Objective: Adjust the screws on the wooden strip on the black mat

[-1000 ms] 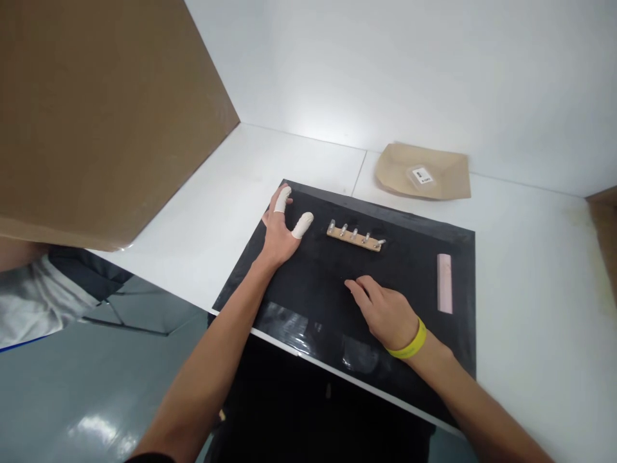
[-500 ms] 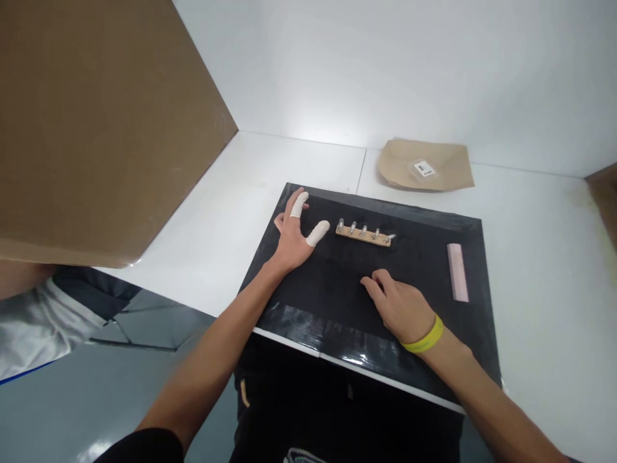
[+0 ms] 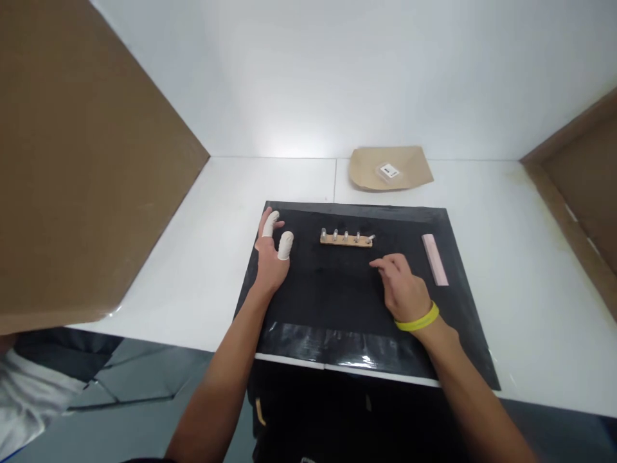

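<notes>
My left hand (image 3: 274, 257) rests on the left side of a black mat (image 3: 318, 296), thumb and fingers spread, holding nothing. White finger cots (image 3: 285, 245) cover its thumb and one fingertip. To its right lies a narrow wooden strip (image 3: 346, 240) with several small clear pieces standing along it; the rightmost piece leans over. My right hand (image 3: 405, 286), with a yellow wristband (image 3: 418, 319), is over the mat, below and right of the strip. Its fingers are loosely bent and somewhat apart, and nothing shows in them. Neither hand touches the strip.
A pale pink bar (image 3: 434, 260) lies at the mat's right side. Behind the mat, a brown paper tray (image 3: 361, 168) holds a small clear box (image 3: 388, 172) with a white label. Brown boards (image 3: 96, 161) stand at left and right. Part of another person's clothing (image 3: 38, 399) shows at lower left.
The camera view has turned, so the mat and items appear farther left. My right hand has moved up and to the right relative to the strip. My left hand has drawn slightly away from it.
</notes>
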Demonstrator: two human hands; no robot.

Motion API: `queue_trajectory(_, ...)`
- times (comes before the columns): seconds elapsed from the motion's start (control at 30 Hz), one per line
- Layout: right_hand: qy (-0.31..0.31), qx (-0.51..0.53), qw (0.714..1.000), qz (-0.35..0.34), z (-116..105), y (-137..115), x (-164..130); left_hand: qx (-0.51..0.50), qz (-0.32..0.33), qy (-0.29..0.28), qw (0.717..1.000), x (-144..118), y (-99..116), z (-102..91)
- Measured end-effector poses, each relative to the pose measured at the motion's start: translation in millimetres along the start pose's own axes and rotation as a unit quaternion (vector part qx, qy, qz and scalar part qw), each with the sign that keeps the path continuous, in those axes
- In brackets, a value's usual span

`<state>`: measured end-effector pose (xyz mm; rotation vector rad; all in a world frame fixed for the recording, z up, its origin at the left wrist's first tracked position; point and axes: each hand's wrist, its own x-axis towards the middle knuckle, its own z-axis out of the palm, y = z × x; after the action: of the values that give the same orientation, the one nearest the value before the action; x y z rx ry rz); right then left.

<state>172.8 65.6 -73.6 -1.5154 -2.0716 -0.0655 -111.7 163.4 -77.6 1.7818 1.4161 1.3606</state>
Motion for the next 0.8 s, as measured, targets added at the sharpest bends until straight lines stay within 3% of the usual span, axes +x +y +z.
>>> queue_trajectory(0.13,0.064,0.025,0.994,0.082,0,19,0,-0.019,-0.007,-0.003,1.000,-1,0,-3.7)
queue_trajectory(0.23,0.076,0.038,0.991,0.106,2,24,1,-0.028,-0.021,0.008,0.999,-1,4,-4.8)
queue_trajectory(0.63,0.012,0.037,0.994,0.099,5,20,1,-0.021,-0.005,-0.008,1.000,-1,-2,-1.4)
queue_trajectory(0.8,-0.021,0.039,0.994,0.097,4,24,5,0.056,0.044,-0.030,0.997,1,7,1.9)
